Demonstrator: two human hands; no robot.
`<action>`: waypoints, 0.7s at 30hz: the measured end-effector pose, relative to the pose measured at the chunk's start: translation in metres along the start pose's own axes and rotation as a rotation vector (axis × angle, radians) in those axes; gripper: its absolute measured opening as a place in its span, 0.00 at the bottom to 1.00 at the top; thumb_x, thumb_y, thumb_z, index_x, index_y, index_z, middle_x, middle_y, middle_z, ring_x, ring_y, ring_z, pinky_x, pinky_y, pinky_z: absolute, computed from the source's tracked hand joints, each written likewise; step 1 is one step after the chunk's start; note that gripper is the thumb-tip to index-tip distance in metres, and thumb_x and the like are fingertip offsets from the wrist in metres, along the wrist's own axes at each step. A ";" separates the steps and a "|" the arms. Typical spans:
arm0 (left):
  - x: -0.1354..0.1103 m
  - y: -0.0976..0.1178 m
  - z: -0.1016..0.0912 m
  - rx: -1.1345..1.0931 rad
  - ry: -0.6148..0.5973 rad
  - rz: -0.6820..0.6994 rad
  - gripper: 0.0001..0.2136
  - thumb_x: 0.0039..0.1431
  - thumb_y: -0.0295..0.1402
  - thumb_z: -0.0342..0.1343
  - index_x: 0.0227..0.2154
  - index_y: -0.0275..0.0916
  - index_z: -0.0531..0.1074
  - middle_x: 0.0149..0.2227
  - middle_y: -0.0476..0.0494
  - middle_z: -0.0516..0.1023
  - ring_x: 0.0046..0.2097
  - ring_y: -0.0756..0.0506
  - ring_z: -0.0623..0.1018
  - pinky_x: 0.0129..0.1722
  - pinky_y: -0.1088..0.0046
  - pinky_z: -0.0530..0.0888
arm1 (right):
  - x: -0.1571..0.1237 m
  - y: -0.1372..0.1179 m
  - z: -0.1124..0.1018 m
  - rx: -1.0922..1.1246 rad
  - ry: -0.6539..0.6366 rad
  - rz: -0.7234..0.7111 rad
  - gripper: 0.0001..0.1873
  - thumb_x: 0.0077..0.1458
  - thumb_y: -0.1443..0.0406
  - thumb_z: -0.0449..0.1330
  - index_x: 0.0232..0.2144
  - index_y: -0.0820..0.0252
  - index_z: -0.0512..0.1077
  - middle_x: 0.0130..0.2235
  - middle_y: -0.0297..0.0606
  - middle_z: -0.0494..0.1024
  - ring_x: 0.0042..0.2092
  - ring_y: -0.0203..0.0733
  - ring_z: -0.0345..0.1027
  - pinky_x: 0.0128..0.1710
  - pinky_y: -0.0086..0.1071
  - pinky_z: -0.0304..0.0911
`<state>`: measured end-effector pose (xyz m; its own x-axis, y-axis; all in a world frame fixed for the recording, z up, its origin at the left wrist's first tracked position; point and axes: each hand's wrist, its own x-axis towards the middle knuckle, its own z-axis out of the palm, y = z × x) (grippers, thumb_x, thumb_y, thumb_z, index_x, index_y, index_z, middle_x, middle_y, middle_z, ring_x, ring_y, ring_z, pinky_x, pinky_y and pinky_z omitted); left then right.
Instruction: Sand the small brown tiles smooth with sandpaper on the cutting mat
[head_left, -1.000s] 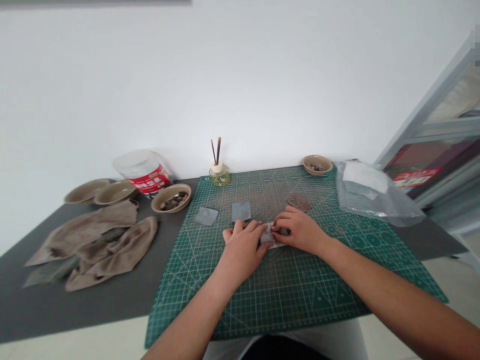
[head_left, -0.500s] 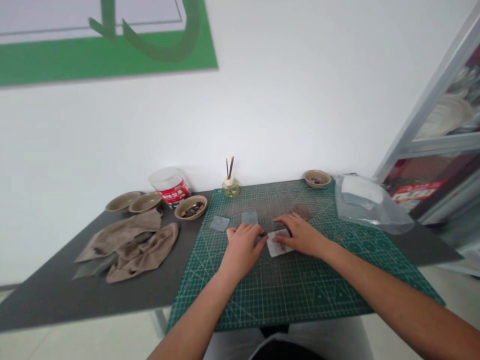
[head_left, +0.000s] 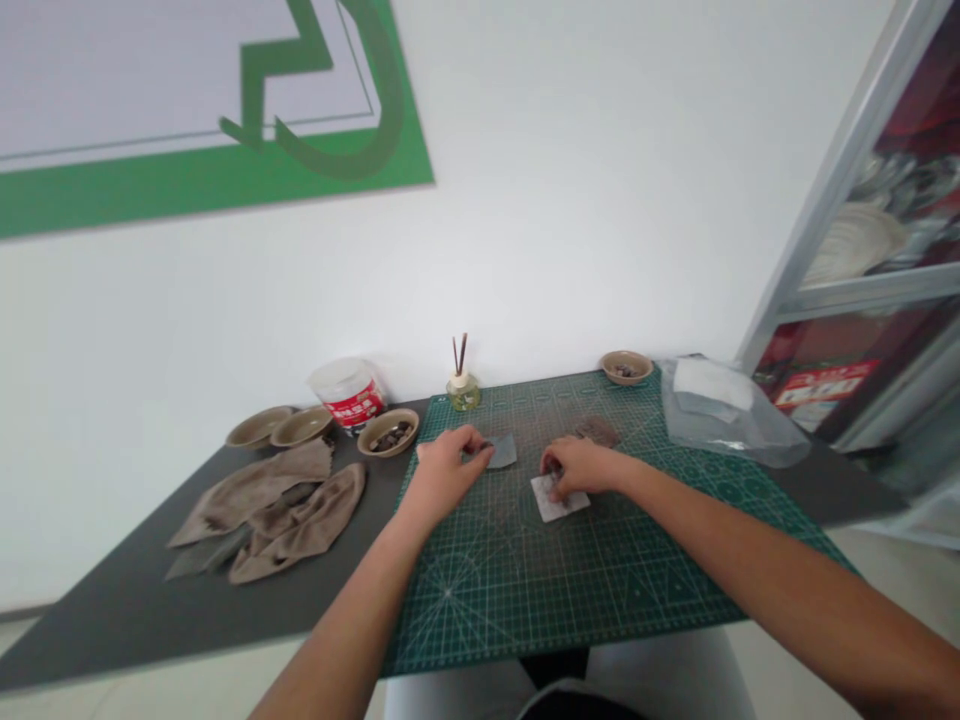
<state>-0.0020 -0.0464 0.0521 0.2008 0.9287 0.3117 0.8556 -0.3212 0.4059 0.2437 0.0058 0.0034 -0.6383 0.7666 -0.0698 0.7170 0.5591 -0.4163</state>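
Observation:
My left hand [head_left: 444, 474] is held with thumb and index finger pinched over the left part of the green cutting mat [head_left: 517, 585]. A small dark bit shows at its fingertips, too small to name. Close by lies a small grey-blue square sheet [head_left: 504, 452]. My right hand [head_left: 576, 468] is closed, its fingertips down on a white square sheet [head_left: 562, 506] with dark marks. Something dark shows between those fingers, but I cannot make out what it is. Behind the right hand lies a patch of small brown bits [head_left: 598, 431].
Left on the dark table are a bowl of dark pieces [head_left: 388, 434], two more bowls [head_left: 259, 428], a red-labelled tub [head_left: 349, 393] and crumpled brown cloths [head_left: 300, 525]. A reed diffuser [head_left: 463, 388], another bowl [head_left: 627, 368] and a clear plastic bag [head_left: 731, 410] stand farther back.
My left hand has moved left, away from the white sheet, and now hides the leftmost grey sheet. The fingers of my right hand have drawn together over the white sheet.

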 end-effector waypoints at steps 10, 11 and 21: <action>0.030 -0.015 0.006 -0.206 0.072 0.036 0.08 0.57 0.39 0.54 0.29 0.40 0.71 0.28 0.51 0.74 0.32 0.48 0.73 0.35 0.74 0.66 | -0.006 -0.008 0.004 -0.050 0.006 -0.061 0.34 0.32 0.46 0.71 0.40 0.58 0.72 0.45 0.43 0.73 0.48 0.55 0.66 0.43 0.41 0.61; 0.032 -0.016 0.010 -0.227 0.068 0.038 0.08 0.58 0.39 0.54 0.30 0.40 0.71 0.28 0.51 0.74 0.32 0.48 0.72 0.35 0.74 0.66 | -0.005 -0.009 0.002 -0.008 0.001 -0.051 0.32 0.33 0.49 0.72 0.40 0.58 0.72 0.43 0.42 0.74 0.46 0.52 0.67 0.40 0.37 0.61; 0.049 -0.030 0.044 -0.470 0.093 -0.044 0.09 0.54 0.40 0.57 0.33 0.39 0.72 0.26 0.52 0.70 0.29 0.50 0.69 0.31 0.75 0.66 | 0.001 -0.016 -0.031 0.077 0.133 0.016 0.17 0.43 0.60 0.68 0.37 0.59 0.74 0.32 0.35 0.79 0.32 0.41 0.71 0.26 0.28 0.52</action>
<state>0.0038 0.0172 0.0173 0.1078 0.9297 0.3522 0.5498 -0.3509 0.7580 0.2405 0.0075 0.0377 -0.5806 0.8131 0.0421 0.6996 0.5247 -0.4850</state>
